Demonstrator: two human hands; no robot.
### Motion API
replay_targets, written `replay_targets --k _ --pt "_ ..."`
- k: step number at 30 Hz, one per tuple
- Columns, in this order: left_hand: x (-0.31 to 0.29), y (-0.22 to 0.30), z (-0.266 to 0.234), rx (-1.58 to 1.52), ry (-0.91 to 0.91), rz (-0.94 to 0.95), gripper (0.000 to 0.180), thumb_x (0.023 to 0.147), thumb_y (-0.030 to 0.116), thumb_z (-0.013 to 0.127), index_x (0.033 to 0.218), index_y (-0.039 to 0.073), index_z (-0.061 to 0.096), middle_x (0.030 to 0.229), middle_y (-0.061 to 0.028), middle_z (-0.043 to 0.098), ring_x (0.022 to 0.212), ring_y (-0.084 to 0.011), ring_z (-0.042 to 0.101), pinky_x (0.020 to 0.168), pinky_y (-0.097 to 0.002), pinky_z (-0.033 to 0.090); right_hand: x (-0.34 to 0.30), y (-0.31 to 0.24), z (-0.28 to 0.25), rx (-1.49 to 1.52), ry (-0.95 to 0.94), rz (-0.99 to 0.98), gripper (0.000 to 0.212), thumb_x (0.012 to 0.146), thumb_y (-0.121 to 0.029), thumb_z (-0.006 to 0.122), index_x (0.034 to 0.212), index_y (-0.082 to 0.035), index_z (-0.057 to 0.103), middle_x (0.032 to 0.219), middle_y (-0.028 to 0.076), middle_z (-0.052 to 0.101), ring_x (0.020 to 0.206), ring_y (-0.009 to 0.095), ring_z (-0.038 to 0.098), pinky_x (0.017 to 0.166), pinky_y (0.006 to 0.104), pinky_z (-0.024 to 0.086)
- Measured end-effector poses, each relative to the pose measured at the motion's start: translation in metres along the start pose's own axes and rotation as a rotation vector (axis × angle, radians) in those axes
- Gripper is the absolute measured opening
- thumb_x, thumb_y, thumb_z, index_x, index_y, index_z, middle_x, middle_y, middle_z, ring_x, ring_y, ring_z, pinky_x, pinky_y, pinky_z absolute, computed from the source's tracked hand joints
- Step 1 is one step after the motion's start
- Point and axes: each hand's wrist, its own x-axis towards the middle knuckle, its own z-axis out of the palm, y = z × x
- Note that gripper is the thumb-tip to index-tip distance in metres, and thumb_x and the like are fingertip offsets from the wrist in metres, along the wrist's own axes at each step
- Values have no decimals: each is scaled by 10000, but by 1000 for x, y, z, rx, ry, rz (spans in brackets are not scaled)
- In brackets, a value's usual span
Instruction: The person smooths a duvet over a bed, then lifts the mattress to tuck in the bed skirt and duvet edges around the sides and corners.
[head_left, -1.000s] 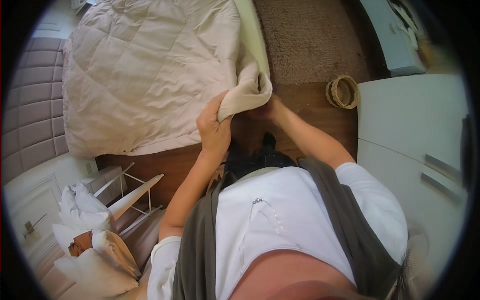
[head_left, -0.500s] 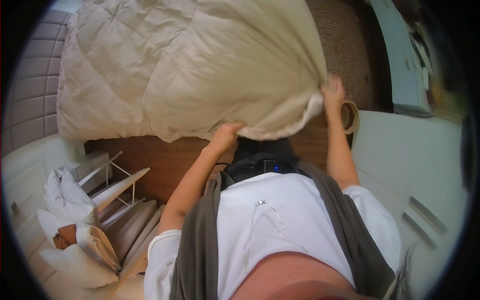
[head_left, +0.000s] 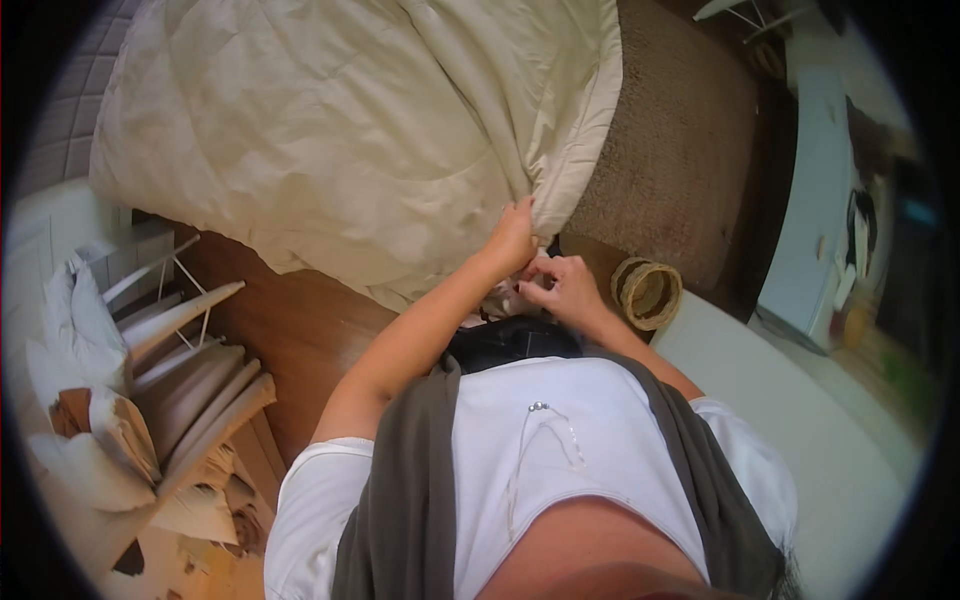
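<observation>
A large beige quilted comforter (head_left: 330, 130) spreads across the upper left and middle, with a paler edge band on its right side. My left hand (head_left: 512, 240) is closed on the comforter near its front right corner, bunching the fabric into folds. Just right of it and a little nearer to me is my right hand (head_left: 568, 290), its fingers curled in a pinch beside the crumpled pale fabric at that corner. What lies between those fingertips is hidden. The two hands almost touch, close in front of my waist.
A round woven basket (head_left: 647, 294) stands right of my right hand. Beyond it lies a brown carpet (head_left: 670, 150), with a white cabinet (head_left: 790, 420) at the right. At the left are a white rack (head_left: 190, 310) and stacked pillows (head_left: 85, 330) above a wooden floor (head_left: 310, 320).
My right hand has come left and nearer, from the comforter's right edge to beside my left hand. My left hand has moved right and slightly away. The comforter's right side has drawn leftward, baring more carpet.
</observation>
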Motion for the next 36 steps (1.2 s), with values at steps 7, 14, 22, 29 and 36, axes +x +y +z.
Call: replay_targets --k 7,14,22,29,36 --pt "-3 65 56 -375 -210 253 509 749 28 534 1249 95 460 952 -153 467 862 -296 479 803 -330 404 164 125 -93 568 850 371 393 731 -268 685 943 38 561 864 100 598 829 170 541 739 314 428" --pt "-9 52 54 -406 -334 32 587 745 166 674 1289 180 452 1069 -132 443 780 -190 478 788 -305 417 234 199 -175 616 963 308 383 774 -99 640 1076 106 524 1015 159 605 816 244 599 748 340 486" --pt "-83 -54 39 -652 1177 -637 364 860 213 567 1187 78 477 1086 -58 475 893 -140 475 759 -287 426 214 97 -102 -240 1151 -201 291 682 -86 645 952 -15 566 1037 117 539 1038 254 447 931 397 277" --pt "-130 -177 49 -1326 1291 -810 716 857 462 505 1341 32 200 1343 -158 305 1187 -256 353 954 -406 341 154 -15 52 -186 89 -912 286 671 -169 674 935 -98 589 928 92 543 950 283 473 828 373 363" --pt "-125 -111 70 -1082 1459 -643 484 867 349 553 1162 -29 487 1104 -133 555 1007 -198 510 858 -320 402 174 6 65 -391 -27 -1016 104 661 -83 648 714 -93 559 764 37 525 795 245 466 707 375 344"
